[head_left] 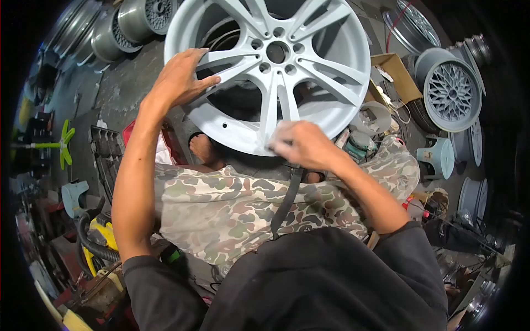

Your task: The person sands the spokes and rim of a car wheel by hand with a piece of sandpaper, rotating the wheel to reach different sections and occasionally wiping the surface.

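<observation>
A pale grey alloy wheel [243, 132] with paired spokes stands tilted in front of me, its outer face toward me. My left hand [185, 77] grips the wheel's left side, fingers over the outer lip and thumb stretched toward a spoke. At the bottom of the wheel, my right hand [303, 142] is curled against the lip where a spoke pair meets it. Its fingertips are whitish and smeared by motion; whatever lies under them cannot be made out. A camouflage-patterned cloth [221, 198] covers my lap below the wheel.
Several mesh-style wheels stand at upper left, and another mesh wheel [452, 91] is at right. Near it are a cardboard box [398, 77], a pale stool [436, 157] and a green power sander [361, 144]. A black hose [91, 243] lies at left beside a bright green fan [66, 144].
</observation>
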The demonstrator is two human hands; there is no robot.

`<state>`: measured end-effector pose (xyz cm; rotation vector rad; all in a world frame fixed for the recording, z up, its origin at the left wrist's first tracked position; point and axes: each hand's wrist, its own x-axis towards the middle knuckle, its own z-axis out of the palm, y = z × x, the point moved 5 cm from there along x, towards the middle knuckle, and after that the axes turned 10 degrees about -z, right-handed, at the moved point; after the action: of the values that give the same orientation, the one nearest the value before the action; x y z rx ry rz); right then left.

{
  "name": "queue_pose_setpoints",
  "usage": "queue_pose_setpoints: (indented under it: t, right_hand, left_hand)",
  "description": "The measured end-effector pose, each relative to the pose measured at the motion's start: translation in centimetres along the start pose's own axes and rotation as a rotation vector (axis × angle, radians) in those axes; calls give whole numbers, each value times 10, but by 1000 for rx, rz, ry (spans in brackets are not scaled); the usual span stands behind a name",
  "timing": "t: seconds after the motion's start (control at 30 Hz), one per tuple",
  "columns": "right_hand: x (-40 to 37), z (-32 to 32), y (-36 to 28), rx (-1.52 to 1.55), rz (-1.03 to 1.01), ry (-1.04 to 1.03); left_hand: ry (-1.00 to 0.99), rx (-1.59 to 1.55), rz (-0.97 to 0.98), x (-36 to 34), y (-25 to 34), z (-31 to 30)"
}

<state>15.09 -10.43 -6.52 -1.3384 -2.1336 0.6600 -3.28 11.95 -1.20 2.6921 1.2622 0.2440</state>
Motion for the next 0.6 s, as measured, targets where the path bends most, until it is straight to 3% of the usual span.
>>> queue_pose_setpoints:
  t: [0.07,0.1,0.17,0.2,0.23,0.3,0.43,0.5,0.6]
  right_hand:
    - [-21,-11,19,198,279,321]
    - [-30,4,21,199,289,339]
    - [-54,43,18,195,523,580]
    - [-58,58,3,150,634,442]
    - [-61,70,-10,158,487,630]
    - [-64,82,-13,176,478,760]
    - [-32,60,7,157,461,842]
    - [-8,39,15,181,617,773]
    - [-6,39,22,56,555,776]
  left_hand:
    - [-20,-15,-8,-1,5,-3]
    - [-26,-9,11,-1,6,-4]
    - [-48,-18,-26,-1,8,-5]
    - [-30,-32,-23,-2,12,-8]
    - [-36,-25,-11,-3,14,-7]
    - [20,14,0,-2,12,-6]
    - [-77,66,-41,4,14,-4]
    - [-81,71,-39,3,15,-3]
    - [-18,58,-1,1,17,-6]
